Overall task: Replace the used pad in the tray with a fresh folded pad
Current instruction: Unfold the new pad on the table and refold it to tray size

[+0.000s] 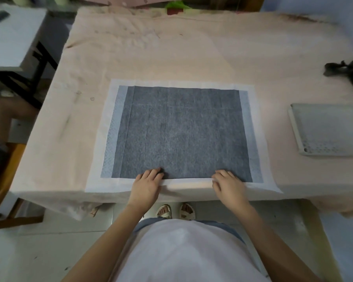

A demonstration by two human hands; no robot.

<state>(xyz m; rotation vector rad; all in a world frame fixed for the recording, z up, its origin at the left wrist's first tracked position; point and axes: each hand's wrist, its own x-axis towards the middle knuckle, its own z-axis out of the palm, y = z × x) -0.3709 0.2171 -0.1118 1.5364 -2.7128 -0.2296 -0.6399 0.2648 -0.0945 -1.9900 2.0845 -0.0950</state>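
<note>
A desk (192,47) draped in a creased, stained pale pink cloth (114,58) fills the middle of the room. To its left stands a small white side table (10,37) on black legs, with a dark, blurred item lying on its top. A wooden chair (0,192) shows at the lower left edge. The floor (29,253) is pale tile with a few dark specks. The far right wall (351,19) looks light blue. The lighting is soft and dim, with no hard shadows.

Both arms fwd, left hand (148,183) & right hand (228,183) knuckles-up, fingers curled.
</note>
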